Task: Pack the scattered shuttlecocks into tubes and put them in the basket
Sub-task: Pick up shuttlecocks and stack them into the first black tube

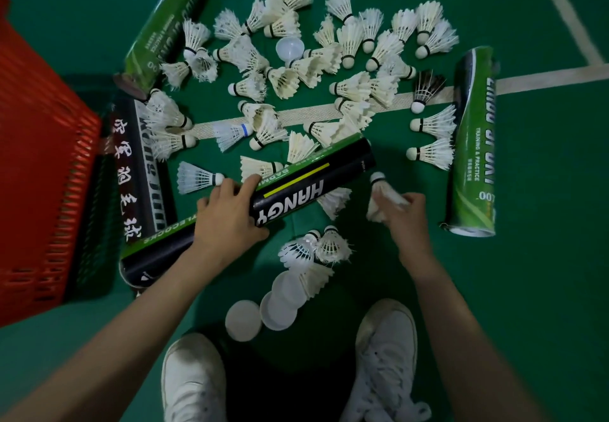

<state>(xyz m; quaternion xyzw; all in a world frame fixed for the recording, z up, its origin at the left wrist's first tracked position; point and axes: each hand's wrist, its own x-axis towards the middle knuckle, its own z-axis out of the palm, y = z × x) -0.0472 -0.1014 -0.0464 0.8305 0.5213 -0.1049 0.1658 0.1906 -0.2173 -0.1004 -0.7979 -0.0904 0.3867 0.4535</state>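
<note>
The left hand (227,214) grips the black tube (313,187) at its near end, and the long axis runs up and to the right. The right hand (408,214) pinches one shuttlecock (382,194), cork upward, just beside the tube's far end. I cannot tell which end is open. The red basket (39,158) stands at the left, well apart.
</note>
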